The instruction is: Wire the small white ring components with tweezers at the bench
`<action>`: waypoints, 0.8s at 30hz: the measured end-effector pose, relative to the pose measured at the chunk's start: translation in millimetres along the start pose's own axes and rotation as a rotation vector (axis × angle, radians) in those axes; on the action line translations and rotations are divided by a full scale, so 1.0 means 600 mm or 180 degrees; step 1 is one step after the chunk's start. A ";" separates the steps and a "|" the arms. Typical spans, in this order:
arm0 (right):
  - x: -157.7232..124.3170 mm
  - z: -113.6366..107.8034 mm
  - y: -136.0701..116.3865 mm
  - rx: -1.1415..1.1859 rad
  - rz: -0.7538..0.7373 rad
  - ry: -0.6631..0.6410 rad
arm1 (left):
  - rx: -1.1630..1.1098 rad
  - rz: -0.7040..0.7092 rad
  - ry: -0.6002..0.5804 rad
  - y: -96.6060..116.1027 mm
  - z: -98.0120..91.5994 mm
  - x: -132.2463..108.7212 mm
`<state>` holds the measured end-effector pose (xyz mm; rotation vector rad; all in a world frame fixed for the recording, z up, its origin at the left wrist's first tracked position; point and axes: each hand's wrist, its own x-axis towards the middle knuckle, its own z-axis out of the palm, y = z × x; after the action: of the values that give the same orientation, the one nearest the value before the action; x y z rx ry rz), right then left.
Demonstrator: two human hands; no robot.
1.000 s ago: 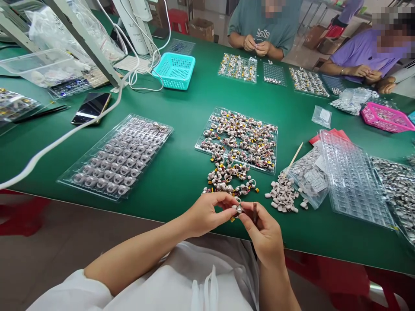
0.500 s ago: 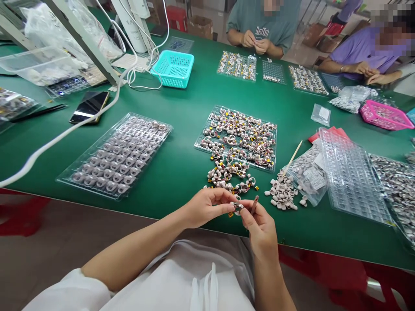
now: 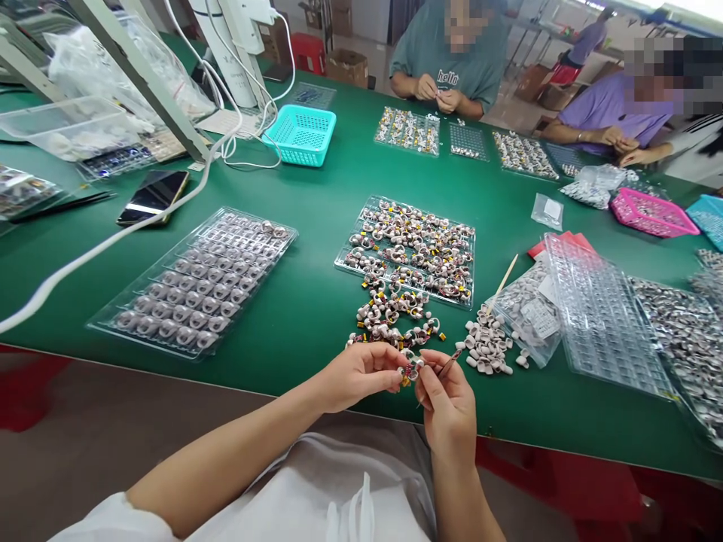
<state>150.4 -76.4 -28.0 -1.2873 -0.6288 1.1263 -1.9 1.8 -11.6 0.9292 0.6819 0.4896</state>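
Observation:
My left hand pinches a small beige earphone part with red wires and a yellow tab, just above the table's near edge. My right hand is closed at the other side of that part, its thumb and forefinger against it. A slim brown tool, whose exact kind I cannot make out, sticks out between the right fingers. Right beyond my hands lies a loose heap of similar wired parts. Behind it, a clear tray is covered with more. Loose beige caps are piled to the right.
At left lies a clear tray of beige shells, near a phone and a white cable. A turquoise basket stands behind. At right are a bag of caps and an empty-looking tray. Two people work opposite.
The part between my hands has turned, so its red wires now show. The brown tool has tipped from nearly upright to slanting right. The camera view has shifted slightly.

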 end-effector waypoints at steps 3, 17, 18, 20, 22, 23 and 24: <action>0.001 0.009 -0.003 0.0157 0.0007 0.0128 | 0.0056 0.0088 0.0113 -0.012 0.002 0.002; -0.001 -0.003 0.007 -0.0497 -0.0192 0.0109 | 0.0284 0.0092 0.0130 -0.015 0.007 0.000; -0.002 -0.006 0.005 -0.0533 -0.0201 0.0071 | 0.0090 -0.0009 0.0084 -0.014 0.007 0.001; -0.003 -0.012 0.000 -0.0599 -0.0203 -0.0076 | -0.0239 -0.0208 0.0024 -0.011 0.007 0.003; -0.006 -0.017 -0.007 -0.0652 -0.0252 -0.0292 | -0.0507 -0.0398 -0.0018 -0.009 0.006 0.003; -0.006 -0.018 -0.011 -0.0700 -0.0307 -0.0393 | -0.0633 -0.0488 -0.0029 -0.008 0.006 0.004; -0.007 -0.020 -0.014 -0.0791 -0.0377 -0.0466 | -0.0747 -0.0570 -0.0034 -0.006 0.006 0.003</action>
<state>161.7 -84.3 -21.8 -1.3651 -0.9663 1.0751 2.4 -0.6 -13.9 0.6434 0.6751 0.3954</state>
